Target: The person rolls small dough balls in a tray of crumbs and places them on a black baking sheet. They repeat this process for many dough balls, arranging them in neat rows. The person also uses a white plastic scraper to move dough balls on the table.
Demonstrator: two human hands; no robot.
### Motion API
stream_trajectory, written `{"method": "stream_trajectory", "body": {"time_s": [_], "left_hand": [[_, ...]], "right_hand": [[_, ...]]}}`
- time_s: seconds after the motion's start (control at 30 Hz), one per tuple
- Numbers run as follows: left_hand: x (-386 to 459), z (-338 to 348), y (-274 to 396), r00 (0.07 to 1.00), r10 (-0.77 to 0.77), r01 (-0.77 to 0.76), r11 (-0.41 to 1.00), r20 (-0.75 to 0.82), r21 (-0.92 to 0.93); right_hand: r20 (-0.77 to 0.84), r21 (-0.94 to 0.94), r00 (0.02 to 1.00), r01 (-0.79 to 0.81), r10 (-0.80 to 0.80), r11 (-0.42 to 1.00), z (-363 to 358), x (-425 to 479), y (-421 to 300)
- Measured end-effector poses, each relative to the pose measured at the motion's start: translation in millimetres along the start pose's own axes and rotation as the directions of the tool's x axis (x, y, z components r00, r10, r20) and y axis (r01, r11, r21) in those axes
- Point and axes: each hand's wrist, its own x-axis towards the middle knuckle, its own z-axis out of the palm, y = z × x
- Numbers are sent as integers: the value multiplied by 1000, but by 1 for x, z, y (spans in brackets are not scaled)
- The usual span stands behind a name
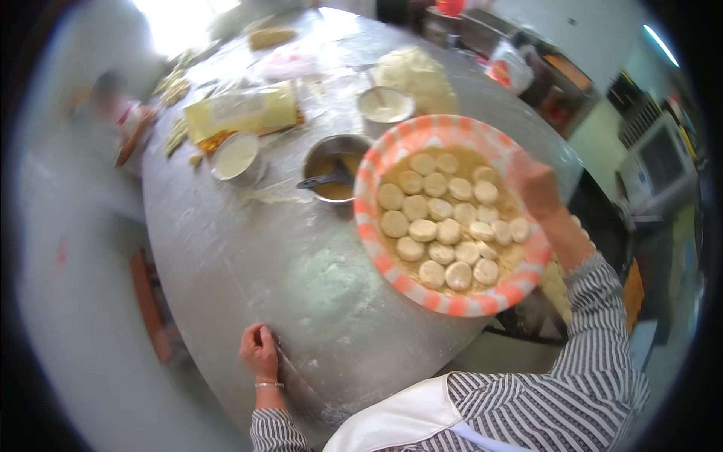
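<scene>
My right hand (531,183), slightly blurred, grips the right rim of a round orange-and-white basin (384,274). Several round, flat dough cakes (435,185) lie spread over a layer of tan crumbs or seeds (401,164) in the basin. The basin's right side reaches past the table edge. My left hand (258,351) rests on the metal tabletop (243,265) near its front left edge, fingers curled, with nothing visible in it. Just left of the basin stands a metal pot (309,161) of brownish liquid, with a dark-handled utensil (325,179) lying in it.
Behind stand a bowl of white contents (386,105), a white-filled container (236,156), a yellow bag (243,113) and a large dough mass (415,76). Another person (133,124) is at the far left edge. More pale pieces (556,288) lie beneath my right arm.
</scene>
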Motion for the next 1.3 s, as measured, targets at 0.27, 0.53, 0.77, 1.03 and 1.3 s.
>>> {"method": "stream_trajectory", "body": {"time_s": [0.27,0.53,0.77,1.03,1.3], "left_hand": [[-14,7,8,995,-58,61,998,-77,34],[-22,8,18,994,-96,99,994,-41,56],[-30,9,18,984,-175,175,985,-45,-5],[-28,8,28,986,-161,160,986,-41,-36],[-20,11,7,997,-56,55,998,-61,-18]], "right_hand": [[208,917,950,-272,233,292,-35,170,-36],[365,930,930,-361,-39,71,52,272,-169],[-19,797,994,80,-109,599,107,352,-321],[142,647,969,65,-204,760,169,361,-411],[240,777,962,-109,-132,621,115,316,-317]]}}
